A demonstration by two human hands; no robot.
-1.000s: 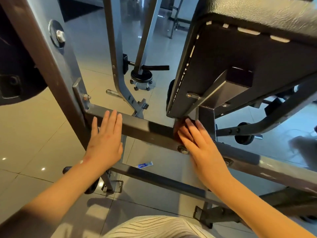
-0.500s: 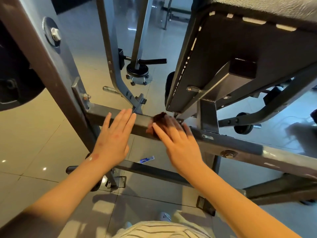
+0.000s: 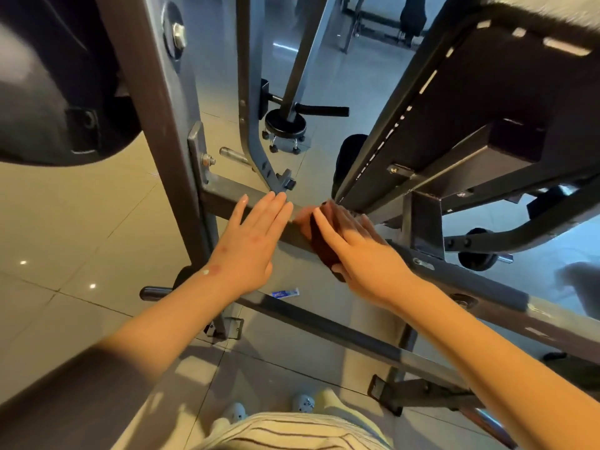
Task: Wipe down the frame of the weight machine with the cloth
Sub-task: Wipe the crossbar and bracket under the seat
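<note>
Evidently mid-wipe, the right hand point(image 3: 360, 251) presses the dark cloth point(image 3: 321, 250) with flat fingers against the frame's crossbar point(image 3: 227, 196) at centre, the left hand point(image 3: 253, 241) flat and empty beside it; next, probably an even-pressure slide along the bar.

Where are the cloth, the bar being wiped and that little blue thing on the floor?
Cloth point(image 3: 323, 251): head view, its dark draped middle.
Crossbar point(image 3: 224, 198): head view, bare metal near its left end.
Blue-and-white packet point(image 3: 285, 293): head view, its middle, lying on the floor tile.
</note>
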